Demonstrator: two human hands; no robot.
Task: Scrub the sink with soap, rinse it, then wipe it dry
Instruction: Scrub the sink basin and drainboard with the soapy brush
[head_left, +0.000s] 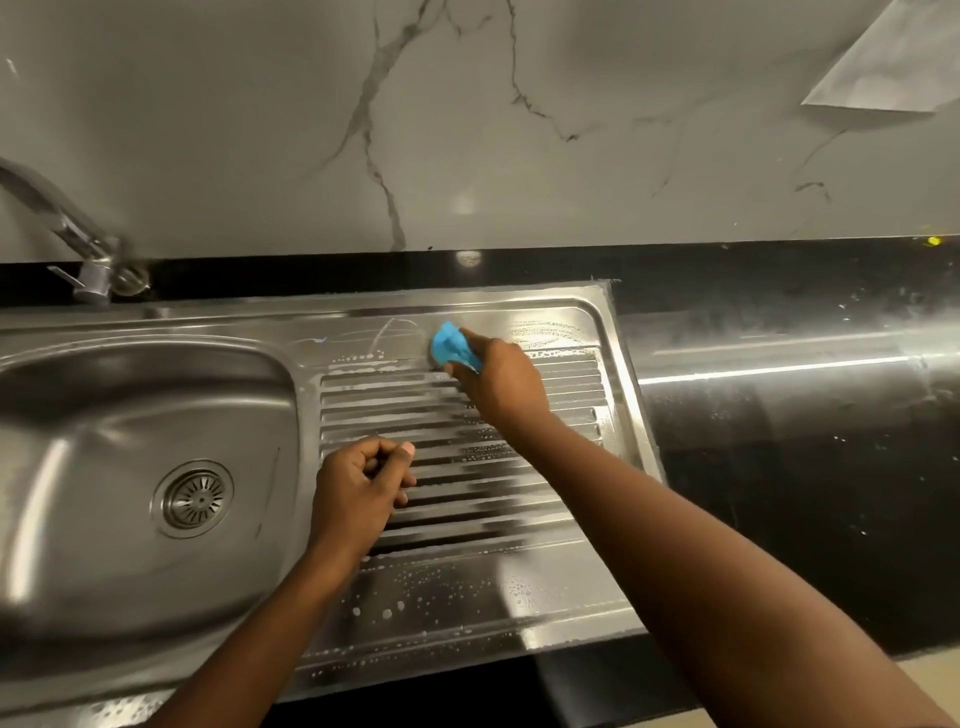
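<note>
At the far left a curved chrome tap (62, 218) stands behind the long stainless-steel sink (104, 395), whose round slotted steel drain (193, 498) sits in a basin that looks free of foam. Moving right, we see the left hand (363, 483) over the near left part of the ribbed steel drainboard (467, 514), fingers curled in against the thumb with nothing visible in them. Further right and further back, the right hand (498, 384) pinches a small bright blue scrubber (452, 351), cloth or sponge we cannot tell, and holds it against the flat strip just behind the ribs. White soap suds (550, 332) streak that strip to the scrubber's right and bead along the ribs and front lip. Right of the sink lies a glossy black stone countertop (779, 467).

We judge the soaping part done, with rinsing and drying ahead. The next stroke turns on this: the ribs run left to right, and the unsoaped basin lies left of the scrubber and nearer to us, so the right hand must sweep leftward. The left hand is closer to the basin but carries no tool
</note>
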